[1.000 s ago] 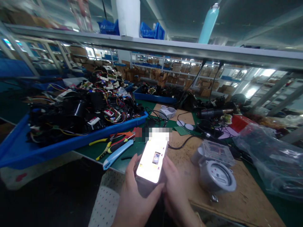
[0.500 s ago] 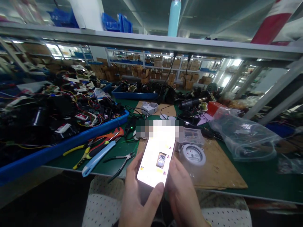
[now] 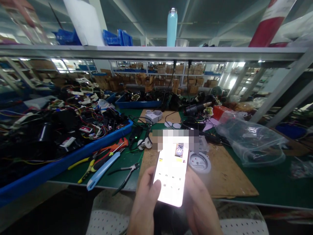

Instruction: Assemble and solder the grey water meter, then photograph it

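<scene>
A phone (image 3: 171, 176) with a bright white screen is held upright over the front edge of the bench. My left hand (image 3: 145, 202) wraps its left side, with the thumb on the lower left of the screen. Along the right side of the phone lies my right hand (image 3: 201, 202), its fingers partly hidden behind it. Small icons show on the lower screen, and a small picture near its top. Just behind, to the right, a round white housing (image 3: 200, 162) rests on a brown board (image 3: 227, 179).
At left, a blue tray (image 3: 114, 133) holds black parts and wires. Pliers (image 3: 126, 176) and a light-blue-handled tool (image 3: 104, 171) lie beside it. A clear plastic bag (image 3: 251, 140) is at right. A shelf (image 3: 146, 51) spans above the bench.
My left thumb has moved from the phone's lower right to its lower left. The phone sits further right in view, and icons now fill its lower screen. The view has tilted up.
</scene>
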Tool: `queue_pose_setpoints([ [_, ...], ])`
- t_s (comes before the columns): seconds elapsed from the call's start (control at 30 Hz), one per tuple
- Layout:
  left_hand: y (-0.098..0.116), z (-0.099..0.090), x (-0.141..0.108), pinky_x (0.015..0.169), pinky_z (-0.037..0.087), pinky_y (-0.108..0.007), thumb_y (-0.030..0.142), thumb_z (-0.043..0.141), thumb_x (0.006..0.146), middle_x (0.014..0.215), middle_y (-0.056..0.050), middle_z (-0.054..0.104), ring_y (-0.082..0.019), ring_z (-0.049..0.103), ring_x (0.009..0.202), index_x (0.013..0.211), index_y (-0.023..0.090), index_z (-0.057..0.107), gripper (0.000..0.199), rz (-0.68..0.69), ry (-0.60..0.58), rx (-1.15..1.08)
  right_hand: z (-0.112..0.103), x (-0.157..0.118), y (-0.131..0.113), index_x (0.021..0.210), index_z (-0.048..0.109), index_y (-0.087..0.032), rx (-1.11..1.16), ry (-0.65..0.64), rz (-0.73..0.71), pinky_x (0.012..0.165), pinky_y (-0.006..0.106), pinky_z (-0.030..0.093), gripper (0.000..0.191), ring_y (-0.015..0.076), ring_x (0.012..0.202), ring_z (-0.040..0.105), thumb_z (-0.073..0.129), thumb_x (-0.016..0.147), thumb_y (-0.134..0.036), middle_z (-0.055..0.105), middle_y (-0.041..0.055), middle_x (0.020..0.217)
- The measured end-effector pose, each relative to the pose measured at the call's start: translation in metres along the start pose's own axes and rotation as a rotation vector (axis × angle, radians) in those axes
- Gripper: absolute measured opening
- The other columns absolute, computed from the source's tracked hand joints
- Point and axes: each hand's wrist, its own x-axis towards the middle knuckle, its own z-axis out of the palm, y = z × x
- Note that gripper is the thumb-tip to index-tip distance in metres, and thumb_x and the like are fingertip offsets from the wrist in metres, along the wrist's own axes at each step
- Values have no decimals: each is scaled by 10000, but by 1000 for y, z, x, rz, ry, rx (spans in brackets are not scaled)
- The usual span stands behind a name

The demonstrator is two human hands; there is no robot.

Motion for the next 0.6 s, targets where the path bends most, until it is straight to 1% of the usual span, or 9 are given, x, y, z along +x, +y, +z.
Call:
queue_pose_setpoints([
  [0.1,-1,8,-2,829,607,-394,567,741,853,1103,-131,764,-326,742,999,1258,190,567,580,-38,68,-29,2,-4,-3,1399,623,-203,7,26,8,1037,435,550,583,274,1156,680,751,915,-502,739,124,1138],
  [0.17,-1,12,-3,815,601,-364,517,768,851,1107,-128,764,-312,742,988,1282,191,587,570,-48,104,-54,3,-6,-2,1348,661,-205,8,42,11,1042,425,547,522,264,1147,685,756,916,-482,739,122,1144],
  [0.23,1,12,-3,814,599,-355,487,790,839,1090,-118,767,-310,741,987,1263,194,618,543,-52,116,-81,4,-7,-1,1301,695,-221,10,50,20,1045,422,545,471,261,1141,689,765,910,-474,732,113,1173],
  [0.33,6,7,-3,847,601,-386,516,757,856,1037,-108,773,-331,735,1023,1196,190,661,480,-64,71,-154,5,-8,0,1277,715,-231,18,54,40,1034,427,553,466,272,1150,686,783,889,-480,720,110,1214],
  [0.4,10,3,-4,889,599,-412,549,719,879,1046,-112,775,-349,720,1083,1173,190,678,465,-80,33,-192,6,-9,-2,1269,721,-221,28,51,49,1024,434,559,484,283,1153,685,803,868,-480,718,118,1215],
  [0.53,18,-2,-9,993,579,-419,560,719,882,1136,-98,773,-362,668,1215,1245,220,682,499,-151,-7,-236,1,-10,-6,1275,721,-182,15,5,76,1029,441,555,539,293,1148,691,803,859,-515,730,142,1170],
  [0.6,23,-1,-13,1017,578,-411,564,737,867,1157,-75,773,-367,645,1252,1286,254,681,524,-202,-76,-274,-5,-13,-10,1287,717,-163,-16,-38,98,1043,434,549,577,294,1166,685,796,859,-542,734,148,1154],
])
